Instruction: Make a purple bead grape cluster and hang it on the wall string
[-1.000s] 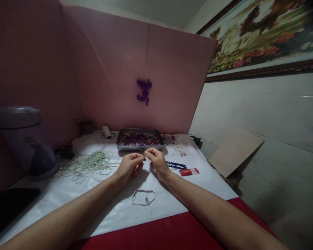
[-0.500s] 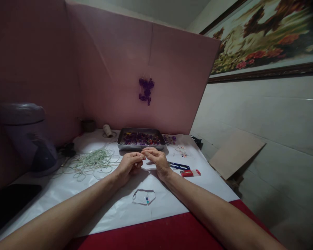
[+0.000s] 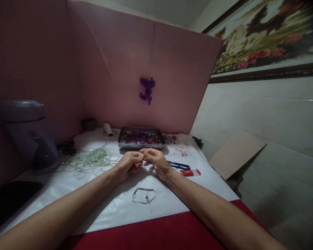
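My left hand [image 3: 129,164] and my right hand [image 3: 156,161] meet fingertip to fingertip just in front of a metal tray [image 3: 121,143] of purple and mixed beads. Both are closed in a pinch; what they hold is too small to make out. A small loop of cord with a few beads [image 3: 144,195] lies on the white sheet below my hands. A tangle of pale green cord [image 3: 94,159] lies left of my left hand.
Blue snips [image 3: 179,165] and a red lighter [image 3: 190,172] lie right of my right hand. A spool of thread [image 3: 108,129] and loose beads [image 3: 169,138] flank the tray. A purple appliance [image 3: 28,133] stands far left. A purple bead cluster [image 3: 147,89] hangs on the pink board.
My hands have closed the small gap between them, so the fingertips now touch. The view has drifted slightly.
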Demonstrator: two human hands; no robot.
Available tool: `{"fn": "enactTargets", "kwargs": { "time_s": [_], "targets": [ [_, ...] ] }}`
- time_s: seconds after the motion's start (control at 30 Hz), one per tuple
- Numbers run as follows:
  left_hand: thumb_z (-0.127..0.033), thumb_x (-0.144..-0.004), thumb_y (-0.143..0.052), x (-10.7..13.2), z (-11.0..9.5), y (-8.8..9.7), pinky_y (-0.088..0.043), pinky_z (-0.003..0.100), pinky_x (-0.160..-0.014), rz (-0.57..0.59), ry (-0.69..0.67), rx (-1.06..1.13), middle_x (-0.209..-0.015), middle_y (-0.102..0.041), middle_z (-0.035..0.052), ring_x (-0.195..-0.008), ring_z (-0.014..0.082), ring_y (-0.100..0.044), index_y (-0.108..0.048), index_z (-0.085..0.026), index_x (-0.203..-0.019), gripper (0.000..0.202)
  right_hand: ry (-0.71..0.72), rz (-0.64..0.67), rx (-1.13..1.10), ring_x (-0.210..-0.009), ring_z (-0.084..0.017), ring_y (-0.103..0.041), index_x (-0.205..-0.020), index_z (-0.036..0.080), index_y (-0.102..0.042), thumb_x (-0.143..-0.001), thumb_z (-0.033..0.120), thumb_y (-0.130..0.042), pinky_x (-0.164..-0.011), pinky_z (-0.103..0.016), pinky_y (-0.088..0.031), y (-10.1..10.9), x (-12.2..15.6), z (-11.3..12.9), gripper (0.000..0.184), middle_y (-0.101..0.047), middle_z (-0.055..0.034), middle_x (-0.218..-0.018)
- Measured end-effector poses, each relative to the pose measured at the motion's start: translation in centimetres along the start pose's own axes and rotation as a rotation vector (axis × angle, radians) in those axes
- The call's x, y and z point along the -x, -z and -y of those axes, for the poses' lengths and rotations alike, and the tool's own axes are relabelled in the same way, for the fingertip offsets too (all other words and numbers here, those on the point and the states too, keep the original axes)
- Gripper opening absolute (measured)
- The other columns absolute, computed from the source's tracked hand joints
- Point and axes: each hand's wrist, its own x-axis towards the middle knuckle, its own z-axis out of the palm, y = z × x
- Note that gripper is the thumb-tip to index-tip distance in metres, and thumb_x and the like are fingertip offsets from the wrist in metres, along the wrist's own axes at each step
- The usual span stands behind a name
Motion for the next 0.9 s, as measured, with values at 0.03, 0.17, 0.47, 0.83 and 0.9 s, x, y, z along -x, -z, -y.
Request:
{"fn": "enactTargets", "kwargs": {
  "time_s": [0.03, 0.17, 0.47, 0.83, 0.9],
  "targets": [
    [-0.017, -0.062, -0.068, 0.0, 0.1, 0.0, -0.011, 0.019, -0.037, -0.004, -0.001, 0.002, -0.047, -0.036, -0.0075, -0.038, 0.0029, -0.023, -0.046, -0.017, -0.061, 0.022, -0.001, 0.003, 0.0, -0.064, -0.011, -0.055, -0.069, 0.016, -0.071, -0.06, 0.039, -0.083, -0.059, -0.024, -0.041, 0.0, 0.0, 0.0, 0.027, -0.069, -0.0043, -0.088],
    [-0.023, -0.067, -0.07, -0.1, 0.2, 0.1, -0.012, 0.02, -0.037, -0.022, -0.029, -0.013, -0.047, -0.04, -0.0063, -0.037, 0.003, -0.026, -0.05, -0.016, -0.062, 0.022, -0.02, -0.011, 0.001, -0.059, -0.01, -0.051, -0.079, 0.015, -0.072, -0.063, 0.039, -0.08, -0.056, -0.022, -0.038, -0.2, 0.2, 0.1, 0.03, -0.063, -0.0005, -0.068],
    [-0.028, -0.066, -0.069, 0.1, -0.1, 0.4, -0.008, 0.021, -0.037, 0.021, 0.02, -0.105, -0.044, -0.052, -0.0019, -0.031, 0.0027, -0.026, -0.063, -0.013, -0.069, 0.016, 0.013, -0.168, -0.133, -0.046, -0.007, -0.04, -0.066, 0.019, -0.047, -0.066, 0.028, -0.068, -0.042, -0.019, -0.026, 0.3, -0.1, 1.0, 0.023, -0.063, 0.0004, -0.066],
    [-0.022, -0.057, -0.067, 0.7, -0.6, -0.1, -0.009, 0.021, -0.039, 0.016, -0.002, -0.027, -0.041, -0.043, -0.0042, -0.035, 0.0028, -0.027, -0.062, -0.012, -0.056, 0.011, 0.046, -0.215, -0.14, -0.034, -0.003, -0.027, -0.07, 0.022, -0.035, -0.07, 0.024, -0.06, -0.039, -0.017, -0.014, -0.3, 0.2, 1.1, 0.025, -0.045, 0.0106, -0.048],
    [-0.021, -0.056, -0.067, 0.8, -0.5, -0.2, -0.01, 0.021, -0.039, 0.004, -0.006, -0.025, -0.041, -0.043, -0.0042, -0.036, 0.0032, -0.028, -0.062, -0.012, -0.057, 0.01, 0.06, -0.233, -0.127, -0.033, -0.003, -0.027, -0.072, 0.023, -0.035, -0.071, 0.026, -0.06, -0.038, -0.017, -0.013, -0.4, 0.2, 1.0, 0.025, -0.045, 0.0107, -0.047]
  ]
}}
